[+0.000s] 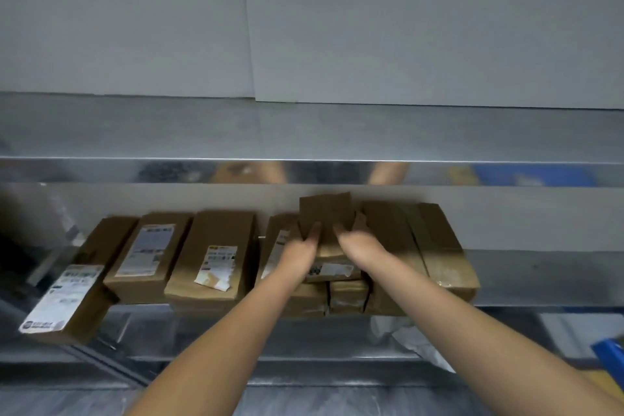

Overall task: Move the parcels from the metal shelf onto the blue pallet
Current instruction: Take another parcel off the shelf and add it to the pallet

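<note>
Left hand and right hand curl round a small parcel atop the row on the metal shelf; several other parcels sit shelved, none seen on any pallet, so most work likely remains.

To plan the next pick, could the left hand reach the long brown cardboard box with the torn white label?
Probably, once freed: nothing covers that box, but the left hand grips a small brown cardboard parcel.

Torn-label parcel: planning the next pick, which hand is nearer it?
Left. The left hand grips a small parcel just right of the torn-label parcel; the right hand grips it farther right.
</note>
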